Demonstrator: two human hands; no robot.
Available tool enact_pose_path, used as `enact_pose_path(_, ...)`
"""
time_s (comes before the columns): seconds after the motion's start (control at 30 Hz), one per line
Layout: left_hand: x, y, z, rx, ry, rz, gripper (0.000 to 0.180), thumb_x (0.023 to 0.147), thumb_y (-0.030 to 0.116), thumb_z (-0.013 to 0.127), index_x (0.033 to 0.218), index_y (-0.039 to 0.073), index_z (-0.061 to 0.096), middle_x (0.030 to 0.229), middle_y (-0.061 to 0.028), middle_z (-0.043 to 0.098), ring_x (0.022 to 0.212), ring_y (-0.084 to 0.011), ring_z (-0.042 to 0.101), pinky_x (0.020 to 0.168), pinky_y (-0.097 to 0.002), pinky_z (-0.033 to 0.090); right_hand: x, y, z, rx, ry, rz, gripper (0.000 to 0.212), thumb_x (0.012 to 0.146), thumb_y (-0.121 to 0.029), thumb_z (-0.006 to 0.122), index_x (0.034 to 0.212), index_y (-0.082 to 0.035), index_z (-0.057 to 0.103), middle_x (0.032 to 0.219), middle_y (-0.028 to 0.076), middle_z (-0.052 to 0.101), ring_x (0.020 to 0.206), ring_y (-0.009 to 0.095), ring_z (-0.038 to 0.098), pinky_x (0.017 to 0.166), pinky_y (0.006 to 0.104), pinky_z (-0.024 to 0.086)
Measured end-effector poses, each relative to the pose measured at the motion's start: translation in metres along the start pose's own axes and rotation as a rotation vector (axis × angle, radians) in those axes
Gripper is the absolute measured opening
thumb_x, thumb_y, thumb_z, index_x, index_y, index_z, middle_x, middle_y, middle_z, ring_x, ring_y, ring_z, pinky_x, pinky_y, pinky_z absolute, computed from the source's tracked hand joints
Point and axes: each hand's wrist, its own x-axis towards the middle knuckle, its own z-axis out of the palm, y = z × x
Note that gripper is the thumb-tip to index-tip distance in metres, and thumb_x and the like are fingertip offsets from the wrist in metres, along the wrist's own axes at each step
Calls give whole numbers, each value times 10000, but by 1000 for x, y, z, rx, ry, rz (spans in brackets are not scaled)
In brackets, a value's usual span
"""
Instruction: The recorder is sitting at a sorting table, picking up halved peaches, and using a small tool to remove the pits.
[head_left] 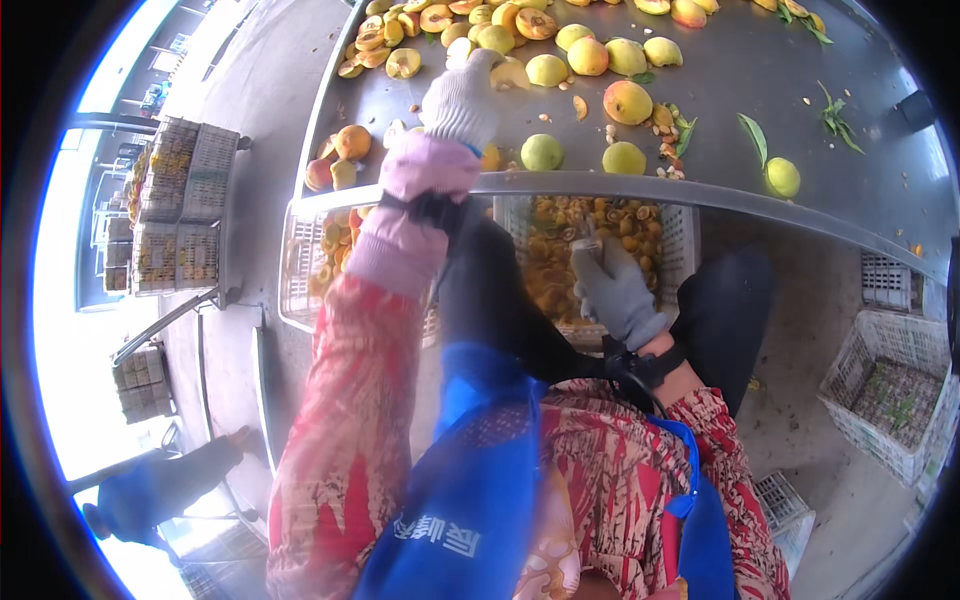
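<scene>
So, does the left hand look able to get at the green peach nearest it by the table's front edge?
Probably yes: the left hand is over the table, with mostly bare surface between it and that green peach.

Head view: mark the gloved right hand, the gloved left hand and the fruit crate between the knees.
Gloved right hand (613, 290): head view, back of the hand.
Gloved left hand (467, 92): head view, back of the hand.
Fruit crate (681, 243): head view, right wall.

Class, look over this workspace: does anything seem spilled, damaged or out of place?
Yes: small loose scraps and a leafy sprig lie on the metal table. They look untidy, being debris left beside whole and halved fruit.
</scene>
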Motion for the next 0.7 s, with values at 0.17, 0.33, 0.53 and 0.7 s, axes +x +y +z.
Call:
enact_pose_path(0.17,-100,36,-5,-1171,-96,-384,451,795,195,747,1131,-36,554,968,-120,655,831,-190,646,667,-296,539,-9,-24,11,-16,64,-298,270,944,-195,590,1148,-23,547,784,97,628,692,152,601,632,319,466)
enact_pose_path(0.33,-155,46,24,-1743,-81,-619,370,908,172,633,1202,-22,518,1070,-141,627,953,-246,637,814,-383,539,-5,-4,8,-304,69,-393,309,928,-258,600,1086,-3,527,937,255,657,869,392,648,756,443,486)
enact_pose_path(0.53,-173,47,40,-2014,-57,-896,370,980,268,515,1240,6,495,1100,-154,608,953,-291,624,853,-435,534,-1,14,7,-470,51,-339,330,926,-310,567,1073,-18,519,962,285,647,954,462,612,809,480,477)
enact_pose_path(0.7,-174,53,44,-1958,3,-863,322,976,258,495,1181,14,544,1016,-133,632,874,-250,638,775,-385,550,1,19,18,-408,68,-347,321,911,-291,584,1067,-18,518,970,295,641,951,464,612,817,478,476)
